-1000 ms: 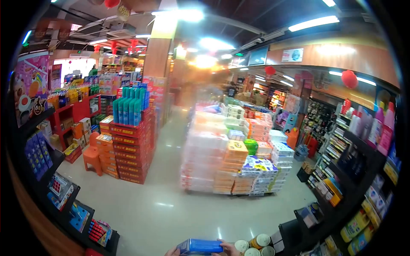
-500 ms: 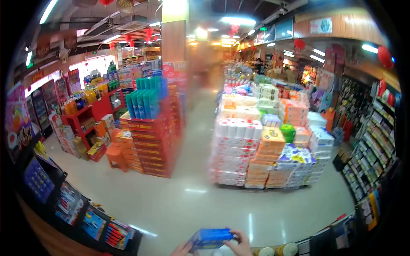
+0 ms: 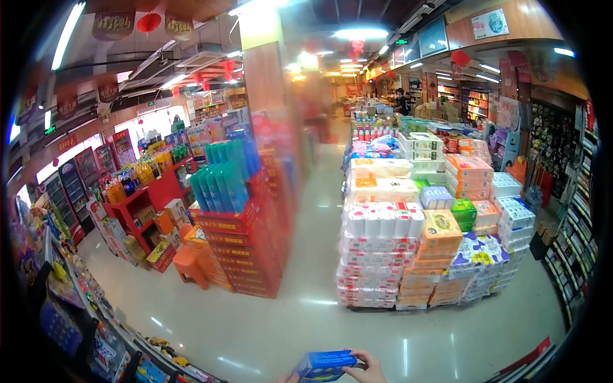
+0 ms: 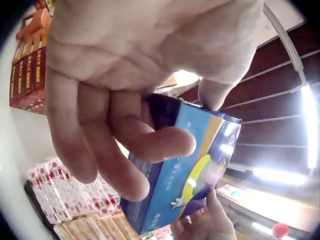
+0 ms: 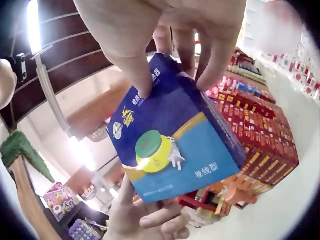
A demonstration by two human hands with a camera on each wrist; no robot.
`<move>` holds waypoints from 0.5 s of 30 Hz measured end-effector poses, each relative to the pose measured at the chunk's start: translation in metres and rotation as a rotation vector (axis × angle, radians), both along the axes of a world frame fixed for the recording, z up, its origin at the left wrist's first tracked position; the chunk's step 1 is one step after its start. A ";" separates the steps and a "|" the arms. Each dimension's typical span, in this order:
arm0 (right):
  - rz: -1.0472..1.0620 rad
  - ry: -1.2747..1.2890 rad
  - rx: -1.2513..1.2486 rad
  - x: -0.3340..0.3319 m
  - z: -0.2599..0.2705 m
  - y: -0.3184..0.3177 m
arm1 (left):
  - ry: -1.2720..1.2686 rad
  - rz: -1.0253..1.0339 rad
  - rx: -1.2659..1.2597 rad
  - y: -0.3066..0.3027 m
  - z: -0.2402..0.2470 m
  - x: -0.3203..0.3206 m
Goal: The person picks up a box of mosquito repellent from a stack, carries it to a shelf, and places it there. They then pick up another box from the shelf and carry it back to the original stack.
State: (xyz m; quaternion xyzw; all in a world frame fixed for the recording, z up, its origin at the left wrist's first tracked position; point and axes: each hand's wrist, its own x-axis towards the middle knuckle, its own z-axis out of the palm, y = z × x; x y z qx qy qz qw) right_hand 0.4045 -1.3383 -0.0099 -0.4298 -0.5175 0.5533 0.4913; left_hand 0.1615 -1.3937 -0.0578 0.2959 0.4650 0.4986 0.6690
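Both hands hold a small blue cardboard box (image 3: 324, 366) at the bottom of the head view. Its front, seen in the right wrist view, is dark and light blue, with white lettering and a picture of a round green-and-yellow device. My left hand (image 4: 125, 75) grips one end, its thumb and fingers curled about the box (image 4: 172, 185). At the opposite end, my right hand (image 5: 175, 30) pinches it between thumb and fingers, the thumb lying on the printed front. Only a little of the left hand (image 3: 290, 378) shows in the head view; the right hand (image 3: 369, 370) shows more.
Across the tiled floor (image 3: 357, 335) stand stacked tissue packs (image 3: 383, 255) and a pile of red cartons (image 3: 246, 255) topped by teal bottles (image 3: 220, 185). An orange stool (image 3: 189, 265) stands beside the cartons. Shelves with goods (image 3: 96, 319) curve along the near left; more shelves (image 3: 575, 236) line the right.
The head view has turned left, so the aisle stacks sit further right in it. Both hands keep hold of the box, which now appears a little further right and more tilted.
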 end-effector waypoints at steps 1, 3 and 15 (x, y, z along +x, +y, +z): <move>0.017 0.003 0.001 -0.008 -0.010 0.022 | 0.055 -0.007 0.033 0.016 0.008 -0.006; 0.065 -0.009 -0.037 -0.021 -0.019 0.065 | 0.327 0.065 0.097 0.045 0.029 -0.012; 0.121 -0.048 0.229 -0.123 0.041 0.273 | 0.071 0.060 -0.019 0.262 0.050 -0.110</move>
